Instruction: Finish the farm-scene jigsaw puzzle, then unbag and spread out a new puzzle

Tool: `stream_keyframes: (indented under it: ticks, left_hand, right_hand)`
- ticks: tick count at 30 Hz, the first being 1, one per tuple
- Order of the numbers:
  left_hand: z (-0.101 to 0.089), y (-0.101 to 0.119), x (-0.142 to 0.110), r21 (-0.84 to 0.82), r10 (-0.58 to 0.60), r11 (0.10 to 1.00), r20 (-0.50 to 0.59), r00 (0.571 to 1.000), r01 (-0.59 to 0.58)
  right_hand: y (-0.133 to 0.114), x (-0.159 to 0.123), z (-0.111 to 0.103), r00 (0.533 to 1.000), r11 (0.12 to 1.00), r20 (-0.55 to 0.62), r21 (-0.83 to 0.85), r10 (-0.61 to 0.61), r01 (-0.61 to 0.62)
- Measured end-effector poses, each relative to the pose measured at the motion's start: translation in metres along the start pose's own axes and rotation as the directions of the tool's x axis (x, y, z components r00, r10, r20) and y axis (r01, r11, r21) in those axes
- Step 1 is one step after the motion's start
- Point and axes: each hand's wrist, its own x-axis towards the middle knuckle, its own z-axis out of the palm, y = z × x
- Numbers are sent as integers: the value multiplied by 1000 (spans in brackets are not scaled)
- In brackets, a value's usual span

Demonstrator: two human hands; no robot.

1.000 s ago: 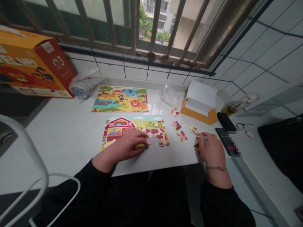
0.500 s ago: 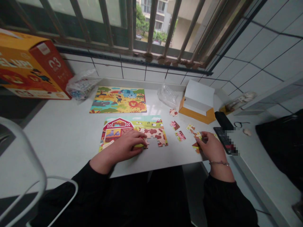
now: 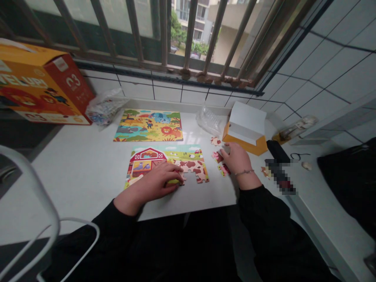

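My left hand [image 3: 149, 186]: grip curled, pressing down on a yellow-green jigsaw piece [image 3: 172, 182] at the edge of the farm jigsaw [image 3: 152, 162], on the white surface [image 3: 73, 184]. My right hand [image 3: 236, 159]: grip loosely spread beside loose pieces [image 3: 223, 169]; any pinch, I cannot tell. Beyond: animal jigsaw [image 3: 148, 125], orange box [image 3: 44, 88].

My right hand [image 3: 236, 160] has shifted left; my fingers now sit just above the pink jigsaw pieces [image 3: 223, 169], and the orange-edged pieces [image 3: 266, 171] lie well right of them.
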Motion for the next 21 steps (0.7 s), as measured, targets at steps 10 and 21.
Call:
stream_keyframes:
  ticks: [10,21]
  left_hand:
    - [3,-1,-2,-30,-17,999,-8,1000,17]
    - [1,1,1,-32,0,999,-21,1000,-1]
  right_hand:
    - [-22,53,13,986,999,164,-19,32,-30]
    - [-60,-24,-24,747,782,301,437,-592,444]
